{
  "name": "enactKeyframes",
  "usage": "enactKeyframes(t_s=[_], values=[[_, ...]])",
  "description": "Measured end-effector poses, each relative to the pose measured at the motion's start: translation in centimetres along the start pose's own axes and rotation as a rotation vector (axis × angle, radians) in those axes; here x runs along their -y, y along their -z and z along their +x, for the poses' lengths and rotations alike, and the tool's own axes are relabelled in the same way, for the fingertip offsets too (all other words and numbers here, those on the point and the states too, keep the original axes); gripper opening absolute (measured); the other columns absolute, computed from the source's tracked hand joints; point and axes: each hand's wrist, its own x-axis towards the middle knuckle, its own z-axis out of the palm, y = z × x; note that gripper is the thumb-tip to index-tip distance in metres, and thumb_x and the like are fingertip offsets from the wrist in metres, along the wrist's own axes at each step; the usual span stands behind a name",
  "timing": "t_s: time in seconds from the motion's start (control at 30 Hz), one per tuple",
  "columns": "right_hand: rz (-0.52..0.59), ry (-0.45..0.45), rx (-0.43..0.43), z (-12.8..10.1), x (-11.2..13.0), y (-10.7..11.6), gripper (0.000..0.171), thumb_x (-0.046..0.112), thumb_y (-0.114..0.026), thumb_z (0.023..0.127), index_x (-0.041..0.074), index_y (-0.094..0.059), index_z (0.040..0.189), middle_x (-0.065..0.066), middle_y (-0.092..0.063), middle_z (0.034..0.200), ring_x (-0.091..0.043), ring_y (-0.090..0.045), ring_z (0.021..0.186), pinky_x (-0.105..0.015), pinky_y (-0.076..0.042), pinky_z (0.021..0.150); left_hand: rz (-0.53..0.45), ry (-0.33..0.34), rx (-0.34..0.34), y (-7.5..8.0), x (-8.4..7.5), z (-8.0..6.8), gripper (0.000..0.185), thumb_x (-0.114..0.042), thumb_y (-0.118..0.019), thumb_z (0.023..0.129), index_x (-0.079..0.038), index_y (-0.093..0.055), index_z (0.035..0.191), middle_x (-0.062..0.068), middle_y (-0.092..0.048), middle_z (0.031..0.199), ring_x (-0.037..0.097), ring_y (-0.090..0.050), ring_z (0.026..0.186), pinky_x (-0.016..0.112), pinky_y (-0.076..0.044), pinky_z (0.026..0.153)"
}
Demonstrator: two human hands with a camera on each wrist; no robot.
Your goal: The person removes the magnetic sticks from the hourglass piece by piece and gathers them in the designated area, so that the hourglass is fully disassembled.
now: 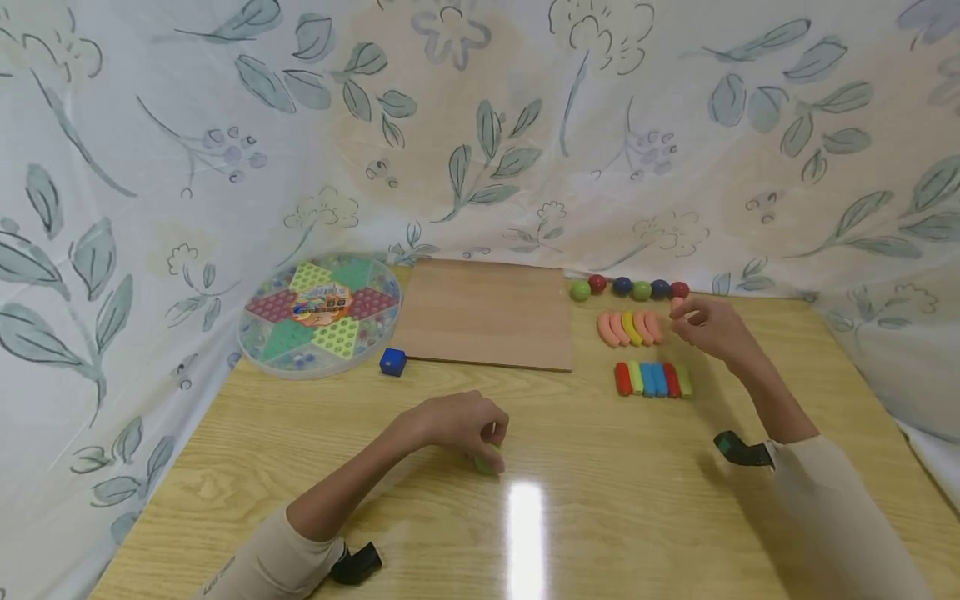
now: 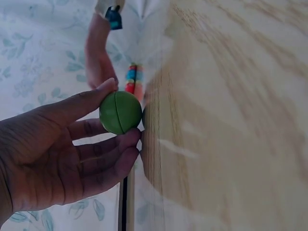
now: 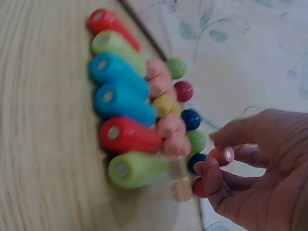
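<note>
My left hand point(image 1: 457, 425) pinches a green wooden ball point(image 2: 120, 112) between thumb and curled fingers, low over the pale wooden tabletop point(image 1: 600, 500), well nearer me than the plain brown wooden board point(image 1: 487, 312). The pinch looks chosen because a round bead would roll on this glossy surface. The wrist is bent and the forearm lies across the table, sleeve at its near edge.

My right hand point(image 1: 708, 327) pinches a small pink peg-shaped bead point(image 3: 224, 155) between thumb and fingertips, the other fingers loosely curled. It hangs to the right of the board, just beyond the right end of the row of pink and yellow curved beads point(image 1: 630, 328). Behind that row, a line of round green, red and blue beads point(image 1: 630, 287) runs along the flowered cloth backdrop point(image 1: 480, 125); in front of it lies a row of stubby red, green and blue beads point(image 1: 652, 379). Sorting by shape appears to be the reason for the rows.

Left of the board stand a blue cube point(image 1: 392, 362) and a round clear bead box point(image 1: 321, 315).
</note>
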Motion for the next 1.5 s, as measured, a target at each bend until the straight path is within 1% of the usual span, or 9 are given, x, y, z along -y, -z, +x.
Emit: enactKeyframes(t_s=[0.13, 0.3, 0.57, 0.8, 0.97, 1.13, 1.27, 1.37, 1.5], values=[[-0.08, -0.008, 0.027, 0.8, -1.2, -0.4, 0.036, 0.016, -0.057, 0.105, -0.014, -0.05, 0.124, -0.04, -0.061, 0.114, -0.032, -0.064, 0.088, -0.029, -0.051, 0.066, 0.003, 0.0, -0.003, 0.1, 0.0, -0.1, 0.025, -0.027, -0.085, 0.088, -0.014, -0.064, 0.085, -0.002, -0.066, 0.078, 0.008, -0.066, 0.062, 0.017, -0.046, 0.064], [-0.225, -0.017, 0.03, 1.6, -1.4, -0.5, 0.042, 0.017, -0.055, 0.104, -0.022, -0.05, 0.119, -0.041, -0.06, 0.109, -0.047, -0.061, 0.094, -0.043, -0.054, 0.074, 0.02, -0.01, -0.007, 0.2, -0.1, -0.1, 0.026, -0.028, -0.085, 0.089, -0.013, -0.064, 0.085, -0.004, -0.063, 0.077, 0.004, -0.058, 0.064, 0.017, -0.044, 0.064], [-0.236, -0.019, 0.08, 2.0, -1.2, -0.8, 0.035, 0.015, -0.059, 0.103, -0.017, -0.061, 0.115, -0.037, -0.064, 0.111, -0.045, -0.062, 0.096, -0.05, -0.054, 0.081, 0.024, -0.028, -0.006, 0.1, 0.0, 0.1, 0.025, -0.028, -0.083, 0.09, -0.014, -0.063, 0.085, -0.006, -0.059, 0.076, 0.002, -0.051, 0.065, 0.016, -0.041, 0.064], [-0.24, -0.055, 0.122, 1.2, 0.3, -1.0, 0.04, 0.018, -0.053, 0.105, -0.016, -0.053, 0.127, -0.035, -0.062, 0.112, -0.039, -0.058, 0.091, -0.04, -0.052, 0.073, 0.035, -0.018, -0.053, 0.0, 0.1, 0.2, 0.024, -0.031, -0.08, 0.093, -0.015, -0.063, 0.087, -0.006, -0.06, 0.077, 0.002, -0.05, 0.064, 0.017, -0.042, 0.063], [-0.105, 0.22, 0.201, -3.0, 6.0, -2.9, 0.041, 0.019, -0.066, 0.103, -0.008, -0.054, 0.133, -0.025, -0.068, 0.109, -0.031, -0.067, 0.094, -0.038, -0.058, 0.076, -0.034, -0.029, -0.238, -0.3, 0.2, 0.6, 0.027, -0.036, -0.075, 0.098, -0.012, -0.062, 0.095, -0.005, -0.062, 0.08, 0.003, -0.052, 0.067, 0.019, -0.045, 0.065], [0.004, 0.529, 0.444, -8.2, 14.3, -7.4, 0.046, 0.027, -0.072, 0.1, 0.011, -0.055, 0.14, -0.007, -0.068, 0.116, -0.015, -0.065, 0.099, -0.027, -0.056, 0.079, -0.262, -0.052, -0.376, -0.5, -0.4, 0.4, 0.032, -0.036, -0.074, 0.098, -0.009, -0.06, 0.107, 0.001, -0.071, 0.098, 0.008, -0.07, 0.084, 0.023, -0.055, 0.071], [-0.08, 0.694, 0.372, -10.3, 17.2, -11.0, 0.034, 0.021, -0.074, 0.099, 0.013, -0.06, 0.128, 0.001, -0.062, 0.107, -0.01, -0.06, 0.088, -0.02, -0.053, 0.073, -0.374, -0.075, -0.416, -0.7, -1.0, 0.4, 0.024, -0.031, -0.073, 0.1, -0.014, -0.058, 0.108, 0.002, -0.072, 0.101, 0.008, -0.066, 0.078, 0.023, -0.052, 0.067], [-0.098, 0.693, 0.276, -10.3, 17.0, -11.8, 0.026, 0.012, -0.074, 0.097, 0.009, -0.063, 0.121, 0.0, -0.065, 0.105, -0.006, -0.059, 0.084, -0.017, -0.053, 0.07, -0.41, -0.075, -0.397, -0.8, -1.3, 0.6, 0.027, -0.032, -0.073, 0.1, -0.015, -0.058, 0.115, 0.002, -0.073, 0.104, 0.008, -0.067, 0.079, 0.025, -0.054, 0.071], [-0.055, 0.535, 0.188, -7.7, 14.4, -8.8, 0.031, 0.014, -0.075, 0.097, 0.003, -0.063, 0.123, -0.008, -0.072, 0.104, -0.007, -0.063, 0.079, -0.02, -0.055, 0.066, -0.409, -0.064, -0.365, -0.7, -1.2, 0.7, 0.039, -0.037, -0.072, 0.1, -0.01, -0.059, 0.124, 0.006, -0.074, 0.111, 0.015, -0.076, 0.093, 0.029, -0.06, 0.079]])
